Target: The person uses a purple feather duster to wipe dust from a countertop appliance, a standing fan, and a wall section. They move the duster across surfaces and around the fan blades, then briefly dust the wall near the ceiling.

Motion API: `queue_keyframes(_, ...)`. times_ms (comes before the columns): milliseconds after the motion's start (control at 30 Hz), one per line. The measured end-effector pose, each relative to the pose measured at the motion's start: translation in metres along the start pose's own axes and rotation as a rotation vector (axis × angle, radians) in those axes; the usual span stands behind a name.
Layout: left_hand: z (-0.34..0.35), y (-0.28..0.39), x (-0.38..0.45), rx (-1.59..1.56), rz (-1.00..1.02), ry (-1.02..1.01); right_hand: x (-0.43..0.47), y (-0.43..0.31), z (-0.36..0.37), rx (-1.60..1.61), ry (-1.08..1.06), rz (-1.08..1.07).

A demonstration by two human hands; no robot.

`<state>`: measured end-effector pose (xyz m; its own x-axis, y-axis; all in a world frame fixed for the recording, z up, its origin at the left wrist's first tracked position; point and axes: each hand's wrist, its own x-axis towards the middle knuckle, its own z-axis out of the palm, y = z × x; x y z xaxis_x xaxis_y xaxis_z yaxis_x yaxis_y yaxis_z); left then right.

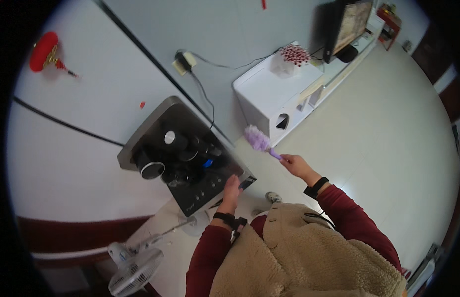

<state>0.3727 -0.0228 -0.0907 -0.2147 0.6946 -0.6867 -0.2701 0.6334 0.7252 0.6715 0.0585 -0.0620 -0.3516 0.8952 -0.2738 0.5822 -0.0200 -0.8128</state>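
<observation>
My right hand [296,165] holds the purple handle of a fluffy duster [258,139]. The duster's pale purple head is up near the front corner of a white cabinet; I cannot tell whether it touches it. My left hand [232,191] lies stretched out at the front corner of a black-topped appliance, which looks like a tea bar water dispenser [194,198]. No object shows in that hand, and its fingertips rest by the panel's edge. Two black cylindrical parts with silver trim [152,170] and a small blue item [207,163] are on the dispenser's glossy top.
A white electric fan [137,269] stands at lower left. Ahead, the white cabinet [252,100] bears a vase of red-and-white berry stems [295,55], with a television [349,29] beyond. A plugged-in cord [204,89] runs down the wall behind the dispenser. Pale tiled floor [378,137] stretches right.
</observation>
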Motion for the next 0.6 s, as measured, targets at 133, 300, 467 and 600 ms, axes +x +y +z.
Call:
queue_keyframes(133,0.003,0.009,-0.006,0.039,0.012,0.047,0.016,-0.014,-0.003,0.065,-0.218,0.088)
queue_keyframes(300,0.005,0.002,0.002,0.159,0.014,0.040,0.058,-0.022,0.023,-0.068,0.094,-0.220)
queue_keyframes(467,-0.001,-0.014,0.012,0.127,0.056,0.051,0.079,-0.029,0.053,0.184,-0.166,0.145)
queue_keyframes(600,0.003,-0.011,0.008,0.021,-0.005,0.102,0.081,-0.001,0.064,-0.174,-0.165,0.062)
